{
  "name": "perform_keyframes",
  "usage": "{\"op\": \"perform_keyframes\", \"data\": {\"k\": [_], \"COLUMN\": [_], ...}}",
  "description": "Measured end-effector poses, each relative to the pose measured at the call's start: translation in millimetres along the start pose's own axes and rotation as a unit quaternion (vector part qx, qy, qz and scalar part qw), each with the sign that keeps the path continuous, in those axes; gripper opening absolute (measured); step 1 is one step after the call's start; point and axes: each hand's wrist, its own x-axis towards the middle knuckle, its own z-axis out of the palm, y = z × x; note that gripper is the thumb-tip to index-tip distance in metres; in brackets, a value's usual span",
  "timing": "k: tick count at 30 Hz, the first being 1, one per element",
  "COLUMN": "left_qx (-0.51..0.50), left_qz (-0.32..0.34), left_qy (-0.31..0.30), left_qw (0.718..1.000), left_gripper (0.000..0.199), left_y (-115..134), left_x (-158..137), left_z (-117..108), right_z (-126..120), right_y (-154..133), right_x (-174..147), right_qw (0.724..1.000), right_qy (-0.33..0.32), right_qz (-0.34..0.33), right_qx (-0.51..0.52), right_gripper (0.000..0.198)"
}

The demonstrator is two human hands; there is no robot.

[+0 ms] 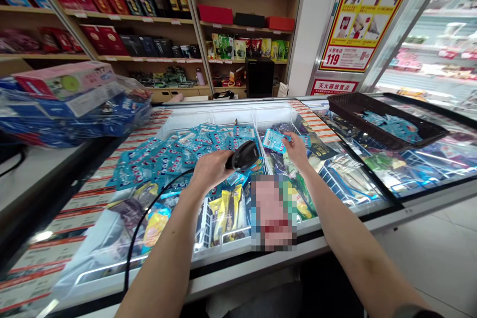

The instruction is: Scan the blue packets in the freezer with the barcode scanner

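Note:
My left hand (212,171) is wrapped round a black corded barcode scanner (244,155), whose head faces right. Its cable runs down past my left forearm. My right hand (297,151) pinches a small light-blue packet (274,140) by its right end, just right of the scanner and apart from it. Many matching blue packets (164,156) lie spread in a heap on the freezer's glass top (122,203), left of and behind my left hand. Under the glass, yellow-wrapped ice creams (227,208) stand in a white wire basket.
A dark brown tray (350,107) at the right holds several blue packets. Stacked boxes in plastic wrap (70,99) stand at the left. Shelves with bottles and gift boxes (149,15) line the back wall. A pixelated patch covers part of the freezer's front.

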Motion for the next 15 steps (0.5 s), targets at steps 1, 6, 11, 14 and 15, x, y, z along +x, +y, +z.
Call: {"op": "perform_keyframes", "data": {"k": [1,6,11,14,15], "left_qx": [0.0,-0.002,-0.002,0.0,0.001], "left_qz": [0.0,-0.003,-0.009,-0.012,-0.012], "left_qy": [0.0,-0.003,-0.002,-0.002,-0.003], "left_qw": [1.0,1.0,1.0,1.0,1.0], "left_gripper": [0.031,0.031,0.033,0.031,0.03], "left_y": [0.1,1.4,2.6,3.0,3.2], "left_x": [0.0,0.2,0.8,1.1,1.2], "left_z": [-0.2,-0.7,-0.3,0.1,0.2], "right_z": [-0.6,-2.0,-2.0,-1.9,-1.7], "right_y": [-1.6,-8.1,-10.5,-11.7,-12.2], "right_x": [-0.5,-2.7,-3.8,-4.5,-4.9], "right_qw": [1.0,1.0,1.0,1.0,1.0], "right_qy": [-0.003,-0.011,-0.013,-0.015,-0.015], "right_qz": [0.0,-0.007,-0.003,-0.003,-0.004], "right_qx": [-0.004,-0.012,-0.013,-0.01,-0.01], "right_gripper": [0.031,0.031,0.032,0.032,0.032]}}
